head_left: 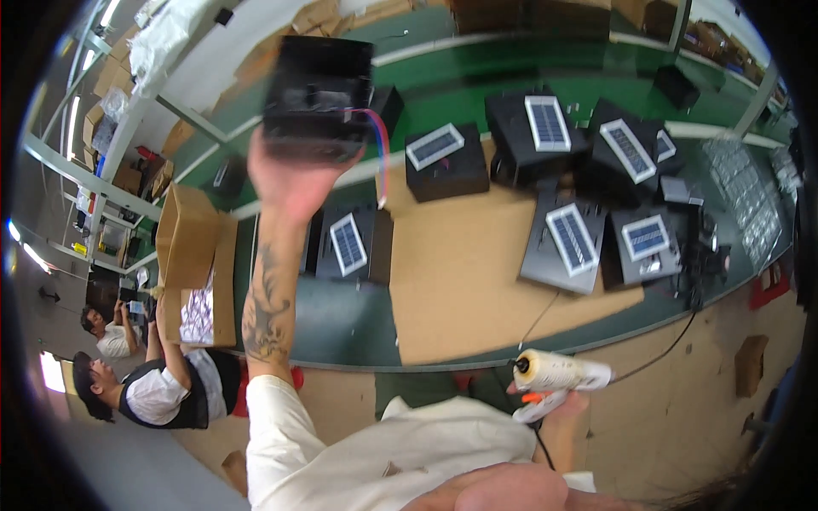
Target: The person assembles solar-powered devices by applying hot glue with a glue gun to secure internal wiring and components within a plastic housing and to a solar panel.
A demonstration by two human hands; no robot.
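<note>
My left hand (294,183) reaches out over the workbench, wrapped round the underside of a black box housing (319,89). The housing is blurred and its hollow inside shows. Red and blue wires (381,149) dangle from its right side and end in a small pale connector. Down at the bench's front edge, my right hand (569,409) grips a white hot glue gun (567,372) with an orange trigger. The gun's dark nozzle points left, and a cord trails from it. Below the raised housing, a small solar panel (348,244) lies on another black box (381,247).
A cardboard sheet (452,281) covers the middle of the green bench (319,319). Black boxes with solar panels (547,123) stand along its back and right. Clear plastic packaging (750,200) lies far right. Left are an open carton (200,272) and two people (162,383).
</note>
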